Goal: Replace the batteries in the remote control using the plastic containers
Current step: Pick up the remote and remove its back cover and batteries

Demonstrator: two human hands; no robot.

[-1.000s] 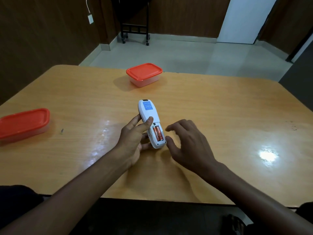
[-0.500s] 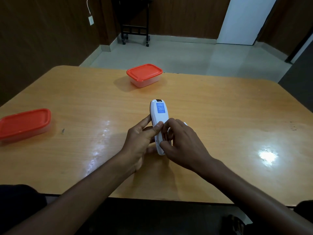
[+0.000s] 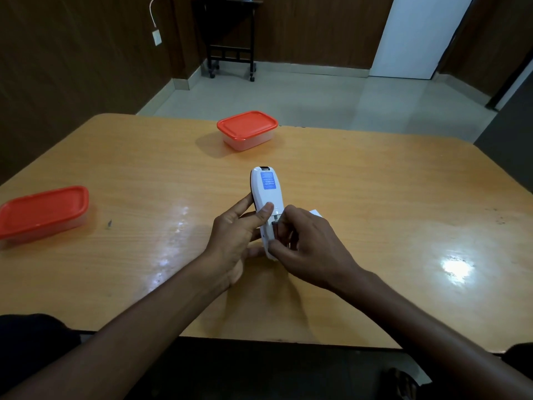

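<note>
A white remote control (image 3: pixel 266 186) with a blue label lies back-side up, lifted slightly off the wooden table (image 3: pixel 375 174). My left hand (image 3: pixel 233 241) grips its left side, thumb pressed on the back. My right hand (image 3: pixel 308 243) covers the open battery compartment at the near end, thumb and fingers pinched on a battery (image 3: pixel 275 222) whose grey end shows. One red-lidded plastic container (image 3: pixel 247 127) stands at the far edge, another (image 3: pixel 43 209) at the left edge; both are closed.
A small white piece (image 3: pixel 316 212), perhaps the battery cover, peeks out on the table behind my right hand. A black wheeled stand (image 3: pixel 230 50) is by the far wall. The table's near edge is just below my forearms.
My right hand moved from the table beside the remote onto the battery compartment and closed on a battery. The remote turned to point straight away and rose slightly in my left hand.
</note>
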